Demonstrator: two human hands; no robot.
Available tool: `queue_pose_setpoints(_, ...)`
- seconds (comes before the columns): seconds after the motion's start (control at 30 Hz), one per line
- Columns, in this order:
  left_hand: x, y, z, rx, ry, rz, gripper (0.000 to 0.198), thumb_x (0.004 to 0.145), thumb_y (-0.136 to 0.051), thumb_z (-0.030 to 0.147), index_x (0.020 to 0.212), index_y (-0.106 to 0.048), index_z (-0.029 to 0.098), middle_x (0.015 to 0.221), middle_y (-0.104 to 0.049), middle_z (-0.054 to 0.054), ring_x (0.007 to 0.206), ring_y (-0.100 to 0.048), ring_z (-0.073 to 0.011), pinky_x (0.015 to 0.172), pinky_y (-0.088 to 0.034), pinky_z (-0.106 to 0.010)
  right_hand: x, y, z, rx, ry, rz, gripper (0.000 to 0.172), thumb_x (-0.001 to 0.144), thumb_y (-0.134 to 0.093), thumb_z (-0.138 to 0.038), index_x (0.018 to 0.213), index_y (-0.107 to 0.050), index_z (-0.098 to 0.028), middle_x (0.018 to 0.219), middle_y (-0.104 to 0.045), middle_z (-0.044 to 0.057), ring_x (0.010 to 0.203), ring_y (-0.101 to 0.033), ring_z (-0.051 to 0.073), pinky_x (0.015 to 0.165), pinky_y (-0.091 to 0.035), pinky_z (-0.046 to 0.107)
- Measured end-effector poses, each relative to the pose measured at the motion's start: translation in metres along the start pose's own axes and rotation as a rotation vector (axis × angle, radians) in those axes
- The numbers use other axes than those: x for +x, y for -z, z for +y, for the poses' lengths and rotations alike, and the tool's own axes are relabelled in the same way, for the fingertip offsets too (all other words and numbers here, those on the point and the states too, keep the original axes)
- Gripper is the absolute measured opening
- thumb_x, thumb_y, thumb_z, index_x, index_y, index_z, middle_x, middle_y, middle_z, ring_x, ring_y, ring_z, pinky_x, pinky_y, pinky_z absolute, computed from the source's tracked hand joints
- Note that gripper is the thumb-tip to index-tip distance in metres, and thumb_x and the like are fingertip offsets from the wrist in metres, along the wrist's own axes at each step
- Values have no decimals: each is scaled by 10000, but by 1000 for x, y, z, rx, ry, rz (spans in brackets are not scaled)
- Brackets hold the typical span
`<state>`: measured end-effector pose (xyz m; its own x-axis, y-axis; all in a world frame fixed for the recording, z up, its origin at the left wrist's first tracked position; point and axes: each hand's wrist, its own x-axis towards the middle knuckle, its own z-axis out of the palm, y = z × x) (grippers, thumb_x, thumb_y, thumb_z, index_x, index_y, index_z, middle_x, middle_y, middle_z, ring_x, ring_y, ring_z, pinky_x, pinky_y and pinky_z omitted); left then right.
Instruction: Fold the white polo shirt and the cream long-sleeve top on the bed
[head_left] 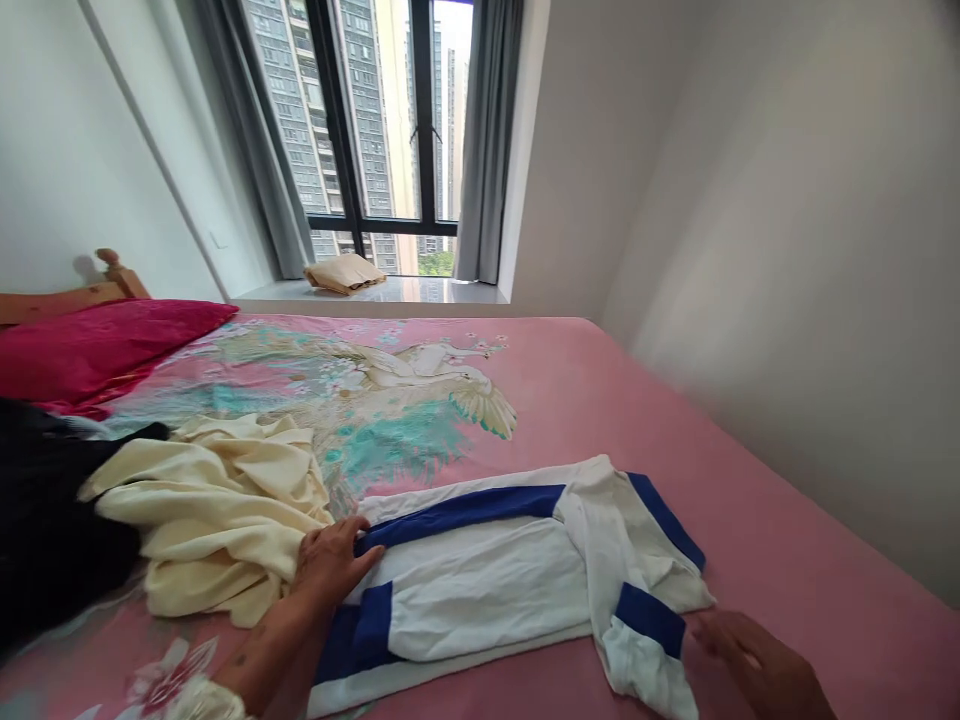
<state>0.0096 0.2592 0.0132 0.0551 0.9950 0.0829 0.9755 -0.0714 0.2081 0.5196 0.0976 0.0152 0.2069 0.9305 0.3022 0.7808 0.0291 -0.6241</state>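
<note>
A white long-sleeved shirt with blue bands lies partly folded on the bed, one sleeve laid lengthwise across its body. The other sleeve bends down towards me at the right, its blue band showing. My left hand rests on the garment's left end, thumb and forefinger apart on the blue band. Just off the right corner of the shirt is my right hand, slightly blurred, fingers loosely bent and apart, with nothing visible in them. Beside my left forearm a cream cloth lies in a crumpled heap.
Under everything spreads a pink bed sheet with a bird print. Dark clothing is piled at the left edge, below a red pillow. A folded beige item sits on the windowsill. A wall borders the bed's right side.
</note>
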Motion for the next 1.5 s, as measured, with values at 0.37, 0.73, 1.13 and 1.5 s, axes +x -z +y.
queue_pose_setpoints(0.37, 13, -20, -18, 115, -120, 5, 322, 743, -504, 384, 1004, -656, 272, 1097, -673, -48, 1048, -590, -250, 972, -332, -414, 187, -43, 31, -337, -146, -181, 328, 833, -418, -218, 1129, -560, -218, 1174, -607, 49, 1122, -517, 194, 902, -416, 295)
queue_pose_setpoints(0.73, 21, -56, -62, 101, -319, 147, 265, 746, -494, 319, 908, -703, 306, 1026, -713, -36, 968, -640, -260, 924, -441, -452, 259, -84, 59, -394, -107, -337, 220, 789, -509, -215, 979, -622, -216, 1046, -640, 46, 1000, -531, 186, 760, -378, 243)
queue_pose_setpoints(1.13, -10, 1, -14, -177, -50, -27, 259, 748, -433, 213, 814, -682, 242, 993, -675, -29, 966, -601, -180, 894, -439, -283, 226, -98, 77, -461, -98, -272, 131, 790, -441, -215, 857, -551, -194, 944, -596, 85, 871, -489, 217, 664, -301, 304)
queue_pose_setpoints(1.5, 64, 6, 1, -206, 429, -113, 336, 719, -528, 499, 559, -542, 204, 581, -606, -15, 644, -585, -190, 555, -327, -256, 227, -107, 99, -476, -60, -229, 216, 819, -415, -267, 957, -575, -227, 1049, -611, 84, 946, -514, 240, 729, -361, 338)
